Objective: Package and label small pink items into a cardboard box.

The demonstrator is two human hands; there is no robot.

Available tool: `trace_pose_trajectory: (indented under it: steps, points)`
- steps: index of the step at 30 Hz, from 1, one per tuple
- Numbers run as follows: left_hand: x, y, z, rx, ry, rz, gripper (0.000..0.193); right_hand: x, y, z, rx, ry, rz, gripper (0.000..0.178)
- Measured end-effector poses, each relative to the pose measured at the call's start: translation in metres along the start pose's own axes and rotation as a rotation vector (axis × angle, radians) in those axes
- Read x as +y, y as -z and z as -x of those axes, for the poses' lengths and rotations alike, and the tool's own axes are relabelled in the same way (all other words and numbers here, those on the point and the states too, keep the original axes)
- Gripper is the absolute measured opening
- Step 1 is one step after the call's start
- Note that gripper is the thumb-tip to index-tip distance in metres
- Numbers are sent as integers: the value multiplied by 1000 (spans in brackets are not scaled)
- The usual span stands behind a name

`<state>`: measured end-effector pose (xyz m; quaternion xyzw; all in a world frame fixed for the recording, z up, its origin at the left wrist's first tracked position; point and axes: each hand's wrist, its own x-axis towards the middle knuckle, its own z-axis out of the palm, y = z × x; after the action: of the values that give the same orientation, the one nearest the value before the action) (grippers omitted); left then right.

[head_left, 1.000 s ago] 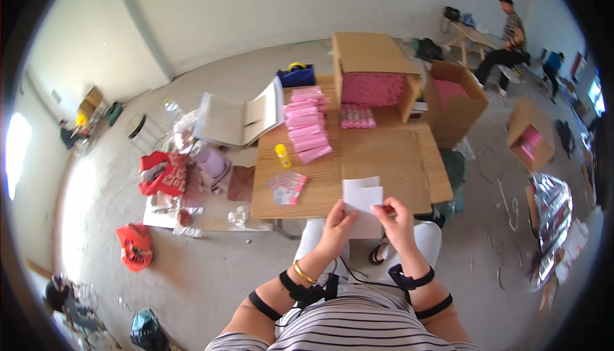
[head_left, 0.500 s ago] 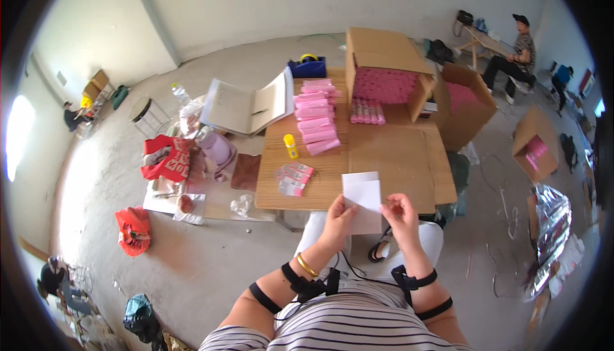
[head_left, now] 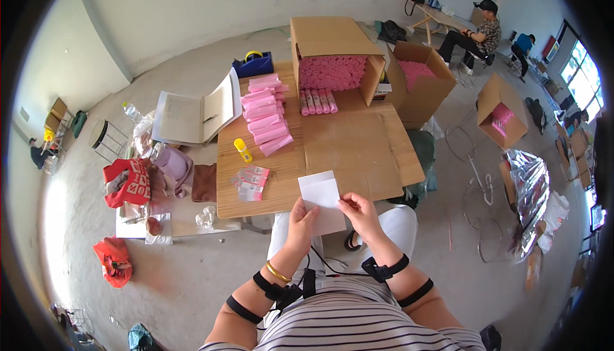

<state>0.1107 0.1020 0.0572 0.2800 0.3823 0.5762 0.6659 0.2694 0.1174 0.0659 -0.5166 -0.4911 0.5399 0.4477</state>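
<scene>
A white sheet of paper point(head_left: 322, 192), with a crease or overlapping layer near its top, is held over my lap at the table's near edge. My left hand point(head_left: 299, 225) pinches its left edge, thumb on top. On the opposite edge, my right hand point(head_left: 360, 215) closes its thumb and fingers on the paper. Small printed cards point(head_left: 251, 183) lie on the wooden table point(head_left: 233, 205) left of the sheet, with a yellow glue stick point(head_left: 243, 150) standing behind them. Farther back is a pile of pink wrapped rolls point(head_left: 265, 116).
An open cardboard box point(head_left: 339, 36) full of pink rolls stands at the table's back, by a blue tape dispenser point(head_left: 253, 64). An open ring binder point(head_left: 181, 116) lies at left. A purple bag point(head_left: 173, 162) rests on the lower side surface. Another person point(head_left: 484, 31) sits far right.
The view has swung to the right, so the table appears farther left. My right hand's fingers, partly raised beside the paper before, now close on its right edge. My left hand keeps its hold.
</scene>
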Motion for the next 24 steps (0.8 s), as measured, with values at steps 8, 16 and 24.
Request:
trace_pose_trajectory:
  steps: [8, 16, 24]
  points:
    - [-28, 18, -12, 37, 113, -47, 29, 38, 3, -6, 33, -38, 29, 17]
    - [-85, 44, -28, 127, 267, -169, 29, 103, 7, -10, 130, -201, -71, 14]
    - [-112, 39, -44, 148, 318, -258, 32, 140, 19, -23, 225, -244, -23, 19]
